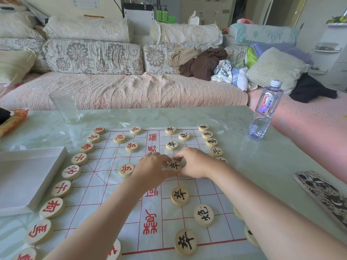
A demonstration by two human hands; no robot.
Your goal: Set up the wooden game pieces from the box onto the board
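A white paper board [105, 186] with red grid lines lies on the table. Round wooden pieces with red characters line its left edge, such as one red piece [52, 207]. Black-character pieces line the right edge, such as one black piece [211, 142]. Both hands meet at the board's middle around one black-marked piece [174, 165]. My left hand [152, 169] touches its left side with fingertips and thumb. My right hand [195, 163] touches its right side. The piece rests on the board. The white box [24, 177] sits left of the board and looks empty.
A clear glass [64, 106] stands at the table's far left. A water bottle [265, 109] stands at the far right. A patterned phone case [323, 196] lies near the right edge. A snack packet [13, 120] lies at the far left. A sofa sits behind.
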